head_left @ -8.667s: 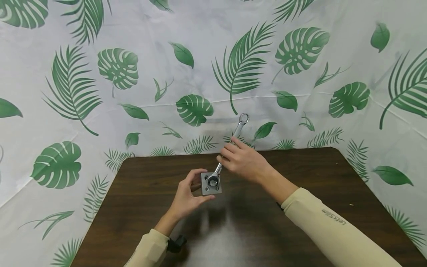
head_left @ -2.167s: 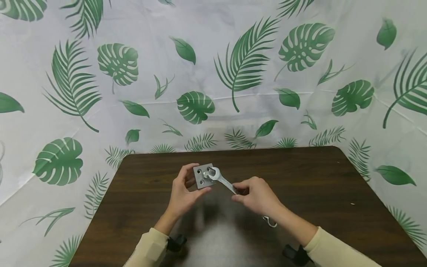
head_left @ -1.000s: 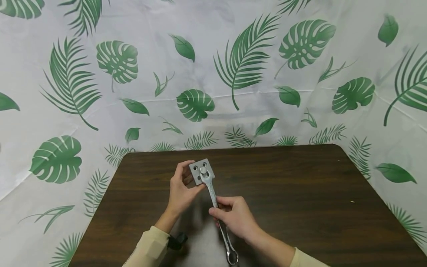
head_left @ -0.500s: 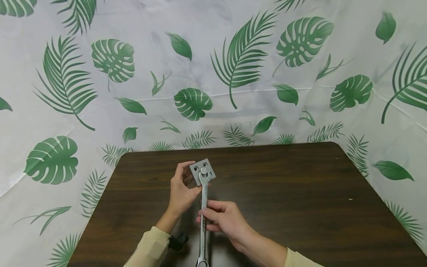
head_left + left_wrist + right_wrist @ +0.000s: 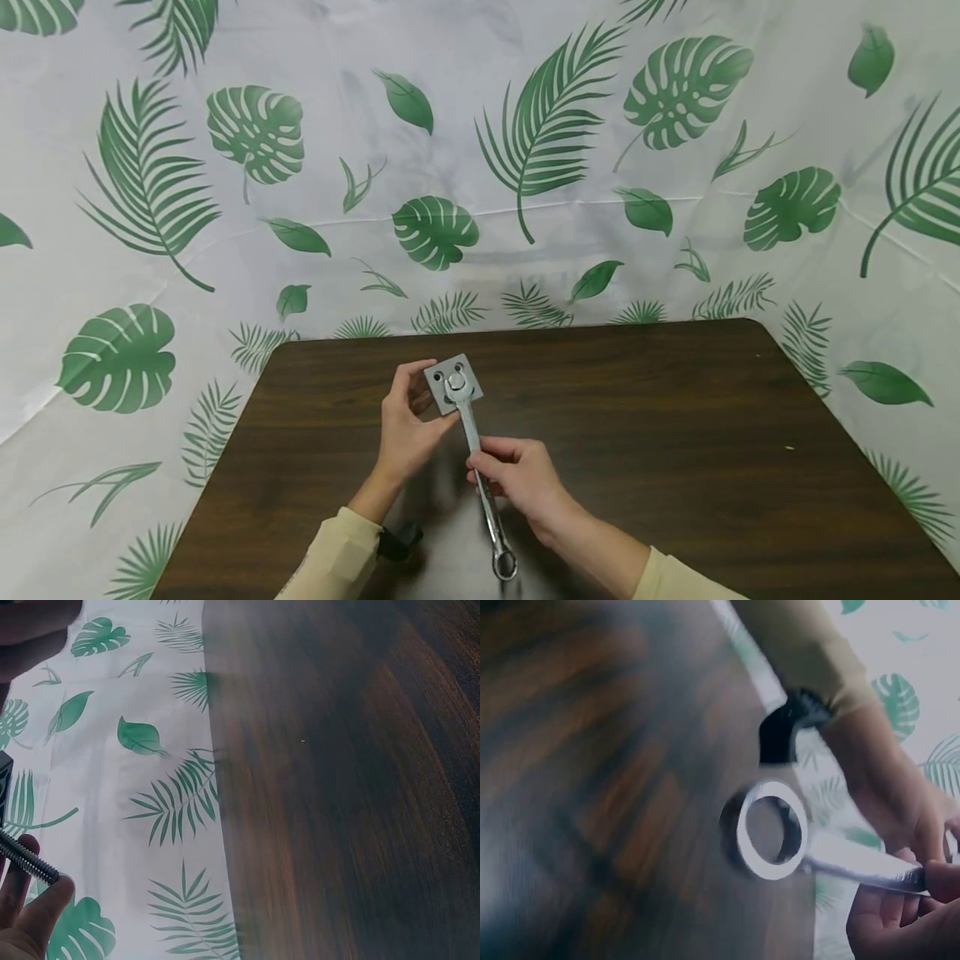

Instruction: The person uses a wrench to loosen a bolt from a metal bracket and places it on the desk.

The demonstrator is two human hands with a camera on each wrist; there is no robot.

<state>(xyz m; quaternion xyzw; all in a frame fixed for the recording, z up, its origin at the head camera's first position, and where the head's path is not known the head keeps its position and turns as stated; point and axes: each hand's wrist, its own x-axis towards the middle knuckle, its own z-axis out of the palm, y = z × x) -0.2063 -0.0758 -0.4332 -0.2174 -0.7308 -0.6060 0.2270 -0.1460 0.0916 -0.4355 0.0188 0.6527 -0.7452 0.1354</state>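
Observation:
My left hand [image 5: 408, 429] holds a square grey metal plate [image 5: 438, 381] with several holes by its edges, above the table. A bolt [image 5: 457, 381] runs through the plate, its head facing me. In the left wrist view the bolt's threaded shank [image 5: 28, 857] sticks out behind, close to the thumb and a finger. My right hand [image 5: 521, 479] grips a chrome combination wrench [image 5: 489, 510] at mid-handle. One wrench end sits at the bolt head; the ring end [image 5: 504, 566] points down towards me. The right wrist view shows that ring end [image 5: 772, 831] near the camera.
Beneath both hands lies a dark wood-grain table [image 5: 675, 433]. A white cloth with green leaves [image 5: 570, 275] hangs behind it and along its sides. A tiny pale speck [image 5: 789, 448] lies on the right part of the tabletop. A black strap [image 5: 400, 542] is on the left wrist.
The wrench handle pointed up and away 8.7 s ago, then down-right, and now points down. Over the last half second its ring end has swung slightly right. The left hand keeps holding the plate.

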